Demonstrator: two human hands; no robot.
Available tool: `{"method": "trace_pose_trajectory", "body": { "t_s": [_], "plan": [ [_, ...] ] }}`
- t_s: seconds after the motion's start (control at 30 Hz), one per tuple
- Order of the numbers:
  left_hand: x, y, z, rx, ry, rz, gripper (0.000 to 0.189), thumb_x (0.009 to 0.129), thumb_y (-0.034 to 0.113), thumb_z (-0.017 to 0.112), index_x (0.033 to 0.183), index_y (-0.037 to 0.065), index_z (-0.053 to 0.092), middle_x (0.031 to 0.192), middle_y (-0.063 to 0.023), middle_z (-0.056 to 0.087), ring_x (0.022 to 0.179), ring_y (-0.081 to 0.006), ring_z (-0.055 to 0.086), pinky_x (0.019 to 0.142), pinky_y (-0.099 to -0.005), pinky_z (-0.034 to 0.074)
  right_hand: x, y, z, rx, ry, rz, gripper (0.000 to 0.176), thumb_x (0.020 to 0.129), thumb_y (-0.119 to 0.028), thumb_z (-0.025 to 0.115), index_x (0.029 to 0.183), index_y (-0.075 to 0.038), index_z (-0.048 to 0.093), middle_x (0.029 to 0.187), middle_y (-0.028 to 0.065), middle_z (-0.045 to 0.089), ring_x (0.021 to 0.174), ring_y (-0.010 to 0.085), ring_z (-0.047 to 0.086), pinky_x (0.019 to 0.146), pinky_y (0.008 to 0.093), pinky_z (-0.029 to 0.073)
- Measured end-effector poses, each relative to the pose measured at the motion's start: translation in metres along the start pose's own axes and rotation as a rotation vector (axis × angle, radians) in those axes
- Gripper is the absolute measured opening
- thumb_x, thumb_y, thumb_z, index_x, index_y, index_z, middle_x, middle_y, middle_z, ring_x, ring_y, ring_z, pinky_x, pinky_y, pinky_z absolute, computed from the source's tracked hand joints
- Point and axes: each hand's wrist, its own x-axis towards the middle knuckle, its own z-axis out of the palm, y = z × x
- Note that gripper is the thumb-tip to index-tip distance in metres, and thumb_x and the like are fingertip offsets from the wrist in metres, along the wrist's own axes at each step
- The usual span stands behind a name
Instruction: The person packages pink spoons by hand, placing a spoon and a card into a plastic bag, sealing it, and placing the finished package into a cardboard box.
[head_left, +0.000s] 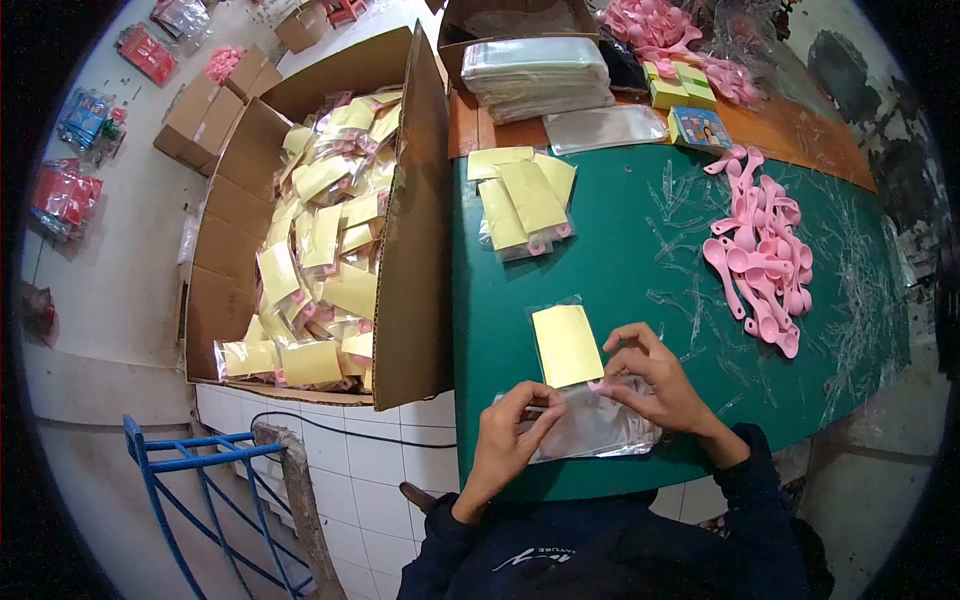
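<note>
A clear plastic bag with a yellow card (568, 345) inside lies in front of me, a bit of pink showing at its lower right corner. My left hand (516, 432) is closed, thumb and forefinger pinched just below the card. Whatever lies between those fingertips is too small to make out. Curled at the bag's lower right corner, my right hand (652, 384) holds it with thumb and fingers. Beneath both hands rests a stack of clear plastic bags (590, 432). Several filled bags with yellow cards (530, 200) lie farther up the table.
A cardboard box (415, 290) full of packed bags stands left of the green table (600, 270). Pink spoons (765, 255) are heaped at right, among scattered plastic strips (695, 320). Plastic sleeves (538, 75) and a blue card box (700, 128) sit behind. A blue metal frame (200, 465) stands lower left.
</note>
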Motion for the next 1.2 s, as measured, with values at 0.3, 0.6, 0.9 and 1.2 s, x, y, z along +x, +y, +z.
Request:
{"method": "trace_pose_trajectory", "body": {
  "t_s": [0.3,0.6,0.9,1.2],
  "plan": [
    [0.001,0.001,0.008,0.064,0.067,-0.032,0.007,0.081,0.003,0.063,0.084,0.000,0.058,0.085,-0.0037,0.055,0.077,-0.0105,0.059,0.059,-0.0226,0.051,-0.005,0.014,0.016,0.448,0.022,0.420,0.015,0.085,-0.010,0.061,0.085,0.002,0.053,0.077,0.0056,0.060,0.068,0.0096,0.059,0.060,0.0235,0.049],
    [0.004,-0.005,0.024,-0.199,0.259,-0.019,0.017,0.082,0.004,0.062,0.094,-0.003,0.052,0.088,-0.0068,0.055,0.070,-0.0110,0.059,0.052,-0.0232,0.053,-0.002,0.004,0.022,0.426,0.165,0.438,0.017,0.084,-0.001,0.058,0.094,0.001,0.044,0.077,0.0077,0.060,0.064,0.0095,0.060,0.053,0.0218,0.049],
    [-0.001,0.000,0.017,-0.015,0.137,-0.086,0.033,0.082,0.006,0.061,0.113,0.001,0.051,0.101,-0.0108,0.055,0.075,-0.0135,0.059,0.053,-0.0237,0.051,-0.005,0.008,0.023,0.271,0.094,0.364,0.031,0.082,-0.005,0.061,0.110,0.001,0.050,0.080,0.0097,0.061,0.064,0.0109,0.062,0.052,0.0238,0.050],
    [0.035,0.051,-0.020,0.150,0.098,0.280,0.051,0.082,0.001,0.059,0.130,0.002,0.040,0.120,-0.0110,0.050,0.086,-0.0118,0.054,0.062,-0.0209,0.050,-0.005,0.026,-0.048,-0.673,0.544,0.125,0.024,0.077,-0.009,0.062,0.100,-0.001,0.057,0.091,0.0152,0.057,0.084,0.0295,0.056,0.074,0.0372,0.045]
  ]
}}
